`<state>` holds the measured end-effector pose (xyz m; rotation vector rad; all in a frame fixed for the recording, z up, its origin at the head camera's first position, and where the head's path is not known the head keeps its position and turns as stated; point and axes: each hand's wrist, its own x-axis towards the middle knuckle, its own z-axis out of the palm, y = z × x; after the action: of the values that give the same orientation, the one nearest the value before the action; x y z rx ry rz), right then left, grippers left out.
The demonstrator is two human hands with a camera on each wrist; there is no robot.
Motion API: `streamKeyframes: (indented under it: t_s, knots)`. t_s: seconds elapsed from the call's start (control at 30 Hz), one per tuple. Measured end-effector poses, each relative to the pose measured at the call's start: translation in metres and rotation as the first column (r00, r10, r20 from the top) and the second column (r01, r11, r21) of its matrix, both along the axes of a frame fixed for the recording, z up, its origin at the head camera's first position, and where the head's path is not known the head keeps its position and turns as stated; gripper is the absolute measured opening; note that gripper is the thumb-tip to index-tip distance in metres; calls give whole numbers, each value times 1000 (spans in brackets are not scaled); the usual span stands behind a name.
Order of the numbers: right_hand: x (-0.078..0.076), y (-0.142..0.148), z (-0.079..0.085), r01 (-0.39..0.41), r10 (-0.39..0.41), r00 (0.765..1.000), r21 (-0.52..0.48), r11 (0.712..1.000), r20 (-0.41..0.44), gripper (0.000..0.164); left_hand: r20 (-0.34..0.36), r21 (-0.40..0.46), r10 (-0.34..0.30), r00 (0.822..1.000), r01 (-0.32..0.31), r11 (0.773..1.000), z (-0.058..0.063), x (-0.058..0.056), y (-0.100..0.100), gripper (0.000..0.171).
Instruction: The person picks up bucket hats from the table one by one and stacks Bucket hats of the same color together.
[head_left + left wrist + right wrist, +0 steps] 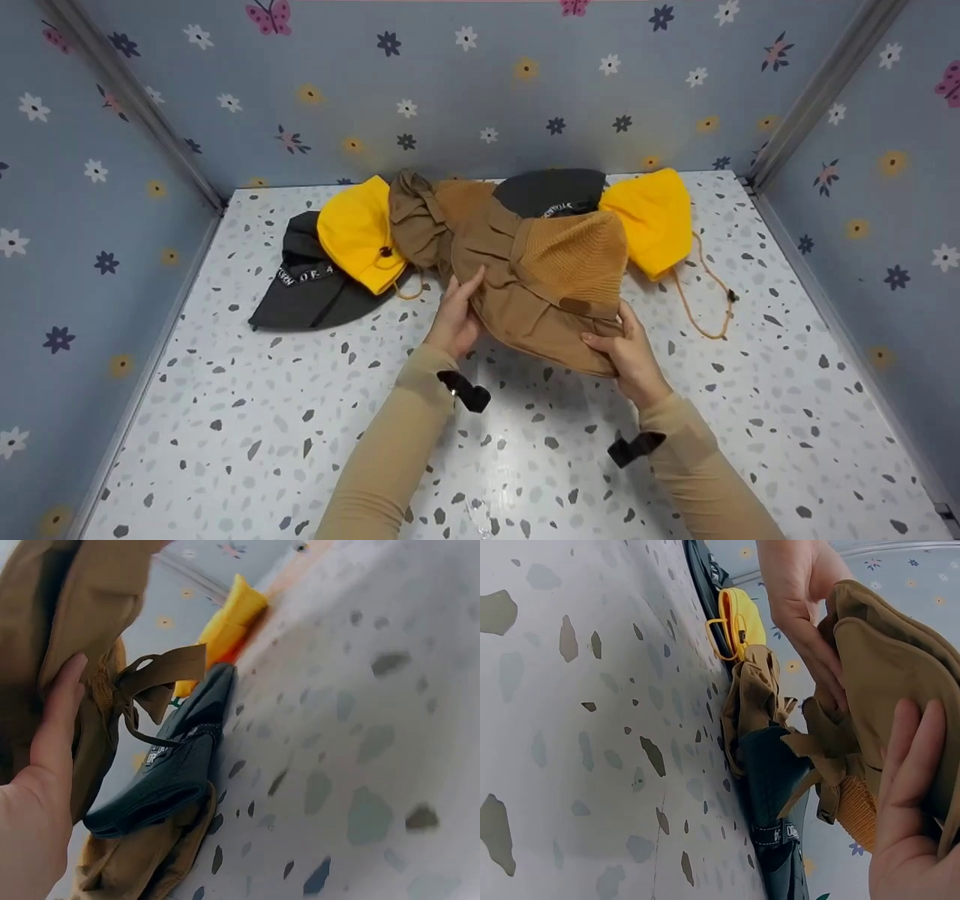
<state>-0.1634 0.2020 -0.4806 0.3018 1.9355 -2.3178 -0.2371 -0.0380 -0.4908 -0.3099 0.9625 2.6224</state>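
Both hands hold a brown sun hat, its ribbed tan crown tilted toward the back right and its pleated brim toward the person. My left hand pinches the brim's left side, thumb on top, other fingers mostly hidden beneath. At the brim's right end, my right hand grips the edge with the thumb over the fabric. A tied fabric bow hangs from the hat in the left wrist view. Held off the table, the hat overlaps a dark bucket hat behind it in the head view.
Left on the speckled table lie a dark hat, a yellow hat and another brown hat. To the right is a second yellow hat with a looped cord. Flowered panels enclose the back and sides.
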Motion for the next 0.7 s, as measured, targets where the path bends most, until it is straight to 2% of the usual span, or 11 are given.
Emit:
streamKeyframes:
  t_s: [0.07, 0.13, 0.33, 0.4, 0.6, 0.7]
  knots:
    - [0, 1, 0, -1, 1, 1000, -9, 1000, -3, 63, 43, 30, 10, 999, -12, 999, -1, -2, -1, 78]
    - [0, 2, 0, -3, 3, 1000, -12, 1000, -2, 63, 57, 30, 14, 998, -15, 999, -1, -3, -2, 75]
    - [-1, 5, 1, -16, 16, 1000, 14, 1000, 2, 64, 40, -61, -33, 999, 36, 997, -4, -4, -2, 49]
    - [-1, 6, 1, -23, 23, 1000, 25, 999, -7, 62, 46, -69, -38, 998, 41, 997, -4, -4, -2, 45]
    - [-2, 8, -4, -30, 31, 999, 41, 999, -10, 55, 60, -108, -13, 998, 20, 994, -6, -2, 0, 49]
    - [-2, 10, -5, -40, 40, 999, 42, 998, -7, 54, 40, -136, -9, 999, 15, 991, -7, -1, -1, 53]
